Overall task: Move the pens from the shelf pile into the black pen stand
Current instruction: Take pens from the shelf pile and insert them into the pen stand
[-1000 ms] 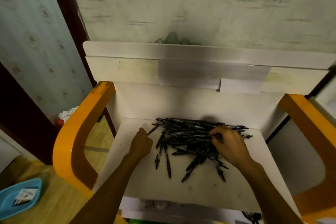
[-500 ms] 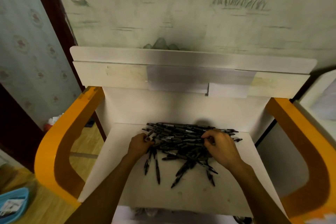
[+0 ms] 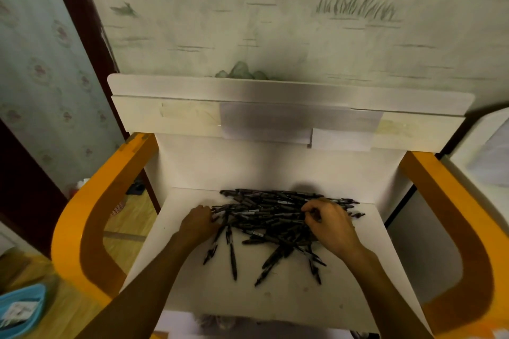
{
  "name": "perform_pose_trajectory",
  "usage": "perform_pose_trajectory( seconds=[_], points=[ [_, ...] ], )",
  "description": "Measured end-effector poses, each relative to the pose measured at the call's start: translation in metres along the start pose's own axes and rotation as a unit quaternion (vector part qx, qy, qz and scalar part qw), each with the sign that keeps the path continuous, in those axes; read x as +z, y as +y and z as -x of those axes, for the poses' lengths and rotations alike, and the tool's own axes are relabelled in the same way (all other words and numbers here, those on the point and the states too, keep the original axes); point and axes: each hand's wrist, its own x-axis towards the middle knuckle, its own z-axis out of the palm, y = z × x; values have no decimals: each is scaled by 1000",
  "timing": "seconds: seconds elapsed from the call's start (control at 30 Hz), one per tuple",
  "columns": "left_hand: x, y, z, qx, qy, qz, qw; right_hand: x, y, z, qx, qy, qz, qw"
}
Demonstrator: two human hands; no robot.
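- Both hands are in the pile right now. My right hand [image 3: 329, 224] has its fingers curled down onto the pens near the right end, and it looks like I'm pinching one or two between thumb and fingertips, though the blur makes the exact count a guess.
- My left hand [image 3: 200, 221] is bunched at the left end with the fingers curled against the pen tips there, so it's more raking them together than lifting.
- Where the stuff is: the pens [image 3: 275, 215] sit in a loose black heap toward the back of the white shelf [image 3: 275, 297], with a few strays fanned out toward me.
- The black pen stand isn't anywhere in view, so I'd guess it's off to a side or below.
- Tip for this step: square the bundle up first, all tips one way, then close around the middle. Grab at one end and they splay and drop.
- Take a modest handful, since these are slick barrels and they'll slide.
- Watch the orange side frame [image 3: 91, 217] when swinging out.
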Motion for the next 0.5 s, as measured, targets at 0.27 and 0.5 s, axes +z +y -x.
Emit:
perform_pose_trajectory(
  seconds=[0.27, 0.5],
  points=[
    [-2, -10, 19, -37, -56, -24, 997, 2, 0, -2, -7, -2, -6, 1000],
    [-5, -11, 35, -81, -41, -9, 996, 4, -5, 1, -7, -3, -20, 1000]
  ],
)
